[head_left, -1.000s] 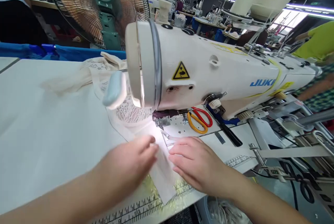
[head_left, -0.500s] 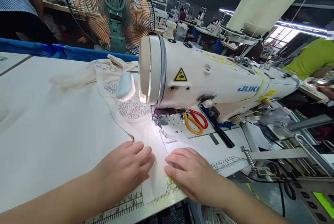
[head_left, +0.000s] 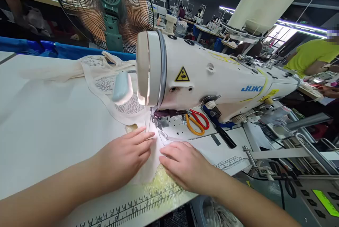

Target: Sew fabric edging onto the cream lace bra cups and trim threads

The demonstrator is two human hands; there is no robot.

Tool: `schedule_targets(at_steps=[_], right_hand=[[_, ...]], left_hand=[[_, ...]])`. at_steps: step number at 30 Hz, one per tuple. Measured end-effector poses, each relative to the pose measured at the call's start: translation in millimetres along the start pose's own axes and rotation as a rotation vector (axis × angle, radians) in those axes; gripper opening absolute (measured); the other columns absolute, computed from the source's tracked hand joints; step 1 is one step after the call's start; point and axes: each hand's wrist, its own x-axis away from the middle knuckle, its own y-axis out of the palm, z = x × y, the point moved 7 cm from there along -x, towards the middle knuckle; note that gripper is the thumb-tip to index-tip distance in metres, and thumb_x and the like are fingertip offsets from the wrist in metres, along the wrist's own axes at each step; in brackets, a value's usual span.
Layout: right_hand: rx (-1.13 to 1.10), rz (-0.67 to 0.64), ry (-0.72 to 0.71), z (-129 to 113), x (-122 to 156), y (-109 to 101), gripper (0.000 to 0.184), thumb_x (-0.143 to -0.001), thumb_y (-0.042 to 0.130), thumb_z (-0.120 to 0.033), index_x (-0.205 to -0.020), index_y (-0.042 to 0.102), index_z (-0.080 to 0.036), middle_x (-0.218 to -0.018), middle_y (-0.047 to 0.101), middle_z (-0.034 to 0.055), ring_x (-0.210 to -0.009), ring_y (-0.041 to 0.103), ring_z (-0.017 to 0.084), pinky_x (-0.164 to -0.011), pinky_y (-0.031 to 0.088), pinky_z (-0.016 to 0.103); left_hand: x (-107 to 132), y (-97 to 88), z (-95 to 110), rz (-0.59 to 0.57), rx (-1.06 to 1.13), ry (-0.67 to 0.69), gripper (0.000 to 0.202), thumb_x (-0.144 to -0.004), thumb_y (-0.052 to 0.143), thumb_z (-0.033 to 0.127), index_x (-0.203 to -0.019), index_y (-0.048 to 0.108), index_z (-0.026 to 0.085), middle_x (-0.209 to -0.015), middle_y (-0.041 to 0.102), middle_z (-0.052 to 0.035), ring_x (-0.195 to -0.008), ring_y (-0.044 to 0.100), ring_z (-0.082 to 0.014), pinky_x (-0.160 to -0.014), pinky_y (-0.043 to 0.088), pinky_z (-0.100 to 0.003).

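Observation:
A cream garment with lace panels (head_left: 131, 107) lies under the head of a white sewing machine (head_left: 201, 75), its plain edge running toward me. Flat on this fabric, just in front of the needle area, rests my left hand (head_left: 127, 156), fingers stretched out. My right hand (head_left: 185, 165) is at the fabric's right edge, fingers bent and close together, with the thumb near the index fingertip at the cloth. The exact grip there is partly hidden. A small yellowish patch (head_left: 131, 128) shows beside the left fingertips.
Orange- and red-handled scissors (head_left: 197, 123) lie on the machine bed beside a black-handled tool (head_left: 225, 137). A ruler strip (head_left: 137, 209) runs along the front edge. Behind stand a large fan (head_left: 108, 8) and a blue trough edge (head_left: 69, 52). A person in a yellow-green shirt (head_left: 309, 55) is at right.
My left hand has gone from curled to stretched flat and moved slightly toward the needle. The fabric has advanced, uncovering more ruler and yellowed table edge. My right hand has shifted slightly left.

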Motion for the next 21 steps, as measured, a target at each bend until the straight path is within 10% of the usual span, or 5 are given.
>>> schedule_targets(at_steps=[7, 21], right_hand=[[-0.002, -0.075, 0.008, -1.3, 4.3, -1.6, 0.021, -0.094, 0.050, -0.021, -0.108, 0.064, -0.013, -0.120, 0.066, 0.0059, -0.105, 0.057, 0.023, -0.088, 0.049, 0.037], [0.124, -0.025, -0.026, 10.1, -18.3, 1.5, 0.018, -0.094, 0.051, -0.021, -0.103, 0.066, -0.014, -0.118, 0.069, 0.0032, -0.096, 0.056, 0.020, -0.075, 0.044, 0.034]], left_hand=[[1.6, 13.6, 10.0, -0.126, 0.052, -0.023, 0.020, -0.089, 0.058, 0.030, -0.099, 0.068, 0.017, -0.102, 0.074, -0.0085, -0.087, 0.066, -0.0237, -0.078, 0.054, -0.038], [11.7, 16.9, -15.7, -0.128, -0.043, 0.054, 0.023, -0.097, 0.044, 0.022, -0.107, 0.064, 0.018, -0.106, 0.069, -0.0115, -0.100, 0.061, -0.0273, -0.093, 0.043, -0.046]])
